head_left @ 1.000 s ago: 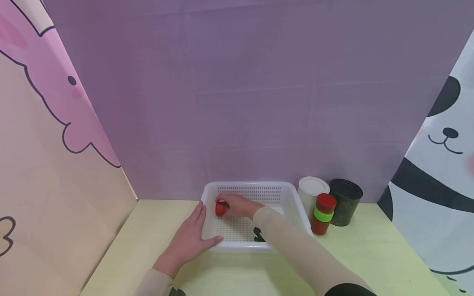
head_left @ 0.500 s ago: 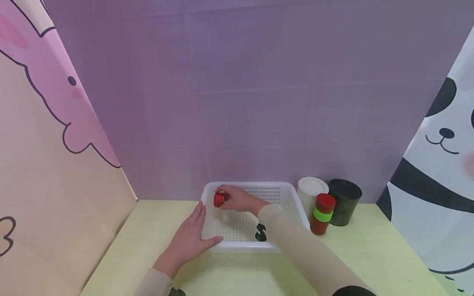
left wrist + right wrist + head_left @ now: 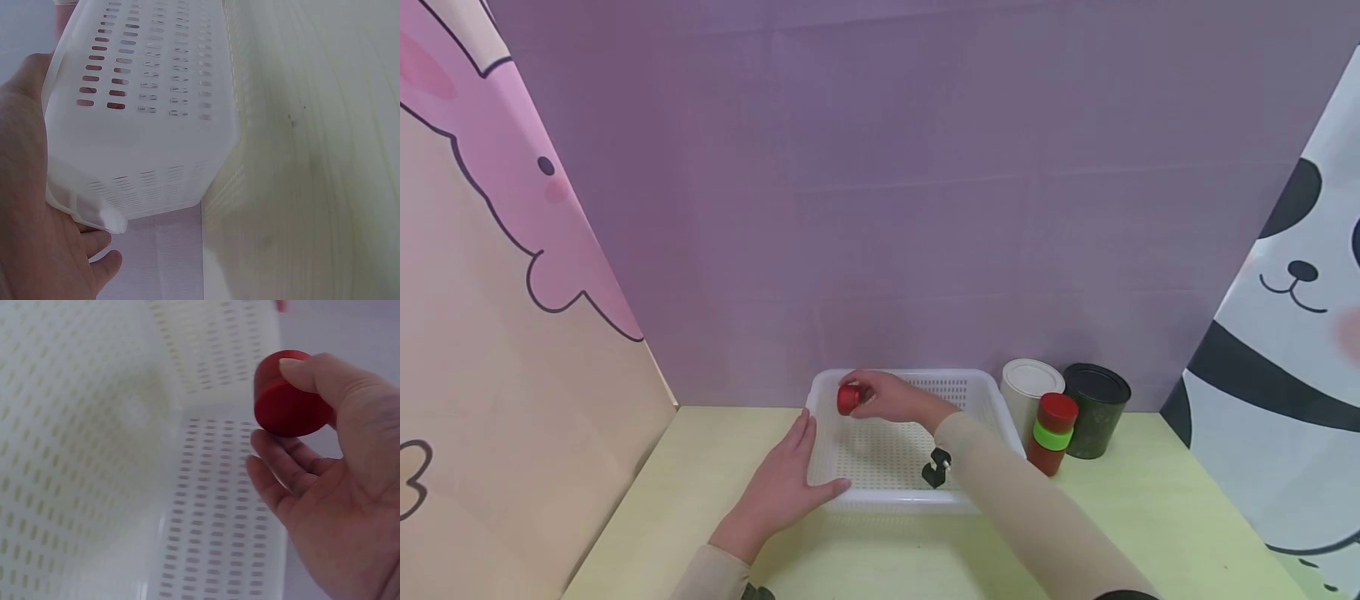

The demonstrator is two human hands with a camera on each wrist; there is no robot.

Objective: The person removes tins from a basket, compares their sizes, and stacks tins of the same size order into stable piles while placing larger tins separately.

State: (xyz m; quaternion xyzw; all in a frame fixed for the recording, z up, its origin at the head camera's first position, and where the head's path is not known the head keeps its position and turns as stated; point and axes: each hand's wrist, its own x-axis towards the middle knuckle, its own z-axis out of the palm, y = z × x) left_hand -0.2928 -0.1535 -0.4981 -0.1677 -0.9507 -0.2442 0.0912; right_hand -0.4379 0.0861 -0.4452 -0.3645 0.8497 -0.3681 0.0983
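In the head view, my right hand (image 3: 898,396) holds a small, plain red cylinder (image 3: 848,400) over the far left part of a white perforated plastic basket (image 3: 917,496). The right wrist view shows the thumb on the red cylinder (image 3: 290,403) and fingers beneath it, the lower ones curled loosely. My left hand (image 3: 782,479) rests at the basket's near left corner, fingers straight along the left rim and thumb along the front one. Close by in the left wrist view, the basket's outer wall (image 3: 137,137) stands on the table.
Right of the basket is a stack of red and lime-green round pieces (image 3: 1054,437). Behind it stand a tub with a white lid (image 3: 1033,379) and a dark can (image 3: 1097,408). A purple backdrop (image 3: 887,183) rises behind the pale wooden table (image 3: 865,558).
My right hand, with the red cylinder, has risen in the head view and drawn slightly right. The left hand stays at the basket corner.
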